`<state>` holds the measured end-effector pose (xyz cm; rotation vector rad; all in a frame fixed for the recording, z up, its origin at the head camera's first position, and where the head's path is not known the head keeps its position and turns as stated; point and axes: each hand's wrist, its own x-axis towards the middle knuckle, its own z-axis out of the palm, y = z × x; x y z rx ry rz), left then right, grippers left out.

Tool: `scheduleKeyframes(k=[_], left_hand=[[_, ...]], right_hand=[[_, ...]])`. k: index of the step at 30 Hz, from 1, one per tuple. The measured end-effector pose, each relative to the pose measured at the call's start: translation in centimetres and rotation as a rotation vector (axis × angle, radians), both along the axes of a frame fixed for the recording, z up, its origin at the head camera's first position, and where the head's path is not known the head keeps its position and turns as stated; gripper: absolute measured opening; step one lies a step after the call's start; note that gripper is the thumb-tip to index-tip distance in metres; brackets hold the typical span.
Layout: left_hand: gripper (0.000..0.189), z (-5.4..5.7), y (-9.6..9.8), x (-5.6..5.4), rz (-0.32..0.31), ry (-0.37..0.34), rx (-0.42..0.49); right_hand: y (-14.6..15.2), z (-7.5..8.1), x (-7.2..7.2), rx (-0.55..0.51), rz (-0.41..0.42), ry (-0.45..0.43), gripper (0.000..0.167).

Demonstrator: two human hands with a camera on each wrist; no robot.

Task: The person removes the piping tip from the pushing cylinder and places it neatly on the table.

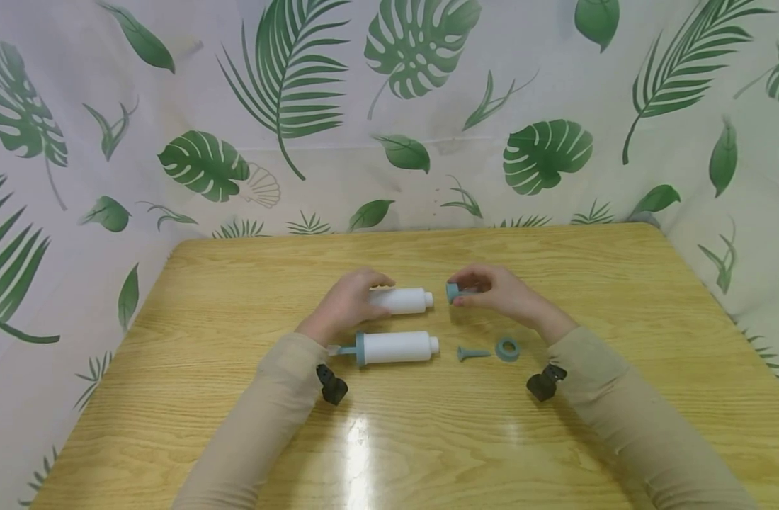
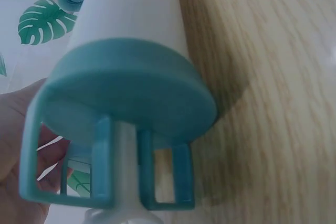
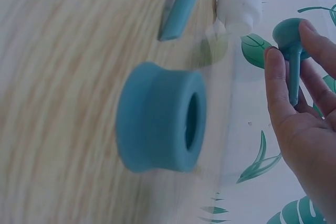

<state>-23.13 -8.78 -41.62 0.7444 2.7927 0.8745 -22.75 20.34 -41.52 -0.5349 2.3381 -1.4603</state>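
My left hand (image 1: 351, 304) grips the farther white cylinder (image 1: 405, 301), its narrow white neck facing right. Between the thumb and fingers of my right hand (image 1: 507, 294) is a teal nozzle (image 3: 287, 35), with a wide round end and a long thin stem. The wide end is turned left, a short gap away from the cylinder's neck. Nearer to me lies a second white cylinder (image 1: 399, 347) with a teal handled end cap (image 2: 126, 87) and a pale plunger rod (image 2: 125, 171). The farther cylinder's handle is mostly hidden behind my left hand.
A loose teal nozzle (image 1: 474, 353) lies right of the nearer cylinder, with a teal ring (image 1: 507, 349) beside it. All rest on the wooden table (image 1: 440, 439). A leaf-patterned cloth (image 1: 338, 156) rises behind the table's far edge.
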Motion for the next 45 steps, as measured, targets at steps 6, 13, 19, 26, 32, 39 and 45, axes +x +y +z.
scheduleKeyframes(k=[6, 13, 19, 26, 32, 39, 45], left_hand=[[0.048, 0.4, 0.1, 0.2, -0.025, 0.021, 0.034], [0.050, 1.2, 1.5, 0.9, -0.074, 0.104, 0.104], [0.049, 1.3, 3.0, 1.8, -0.095, 0.147, 0.211], [0.044, 1.2, 4.0, 2.5, -0.094, 0.156, 0.263], [0.037, 0.9, 4.3, 2.7, -0.104, 0.178, 0.295], [0.032, 0.9, 4.2, 2.8, -0.094, 0.203, 0.309], [0.037, 1.1, 3.8, 2.7, -0.067, 0.189, 0.325]], right_hand=[[-0.3, 0.3, 0.2, -0.024, 0.004, -0.017, 0.045], [-1.0, 0.5, 0.3, -0.031, -0.003, -0.011, 0.045], [-1.9, 0.9, 0.7, -0.052, 0.001, -0.005, 0.042], [-2.7, 1.3, 1.1, -0.056, 0.021, 0.011, 0.039], [-3.0, 1.3, 1.1, -0.069, 0.043, 0.003, 0.037], [-2.9, 1.6, 1.2, -0.055, 0.054, 0.004, 0.039], [-2.3, 1.6, 1.1, -0.028, 0.032, 0.024, 0.037]])
